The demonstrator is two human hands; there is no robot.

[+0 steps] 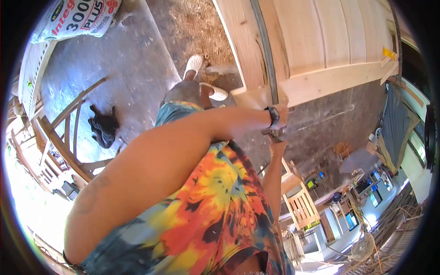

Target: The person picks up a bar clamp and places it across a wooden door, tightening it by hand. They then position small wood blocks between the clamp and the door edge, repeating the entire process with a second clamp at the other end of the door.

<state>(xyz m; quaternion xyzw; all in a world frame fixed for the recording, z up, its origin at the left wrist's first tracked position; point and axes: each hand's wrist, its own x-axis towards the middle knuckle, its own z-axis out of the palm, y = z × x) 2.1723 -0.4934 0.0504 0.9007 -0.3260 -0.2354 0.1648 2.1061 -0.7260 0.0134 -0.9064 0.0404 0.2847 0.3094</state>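
Note:
A long dark metal bar [264, 41] lies across a pale wooden panel [321, 32] made of several boards. My left hand [282, 115], below a black wristwatch, is closed around the bar's near end, just past the panel's edge strip [321, 85]. Close beside it, my right hand [277, 141] is closed on a dark metal part at the same end. The fingers of both hands are partly hidden and slightly blurred.
A black dog [103, 126] lies on the concrete floor [133, 55] at left. A printed sack [78, 18] is at the upper left. A wooden chair [300, 206], a fan [363, 246] and cluttered benches stand at lower right. Curved wooden pieces [75, 110] stand near the dog.

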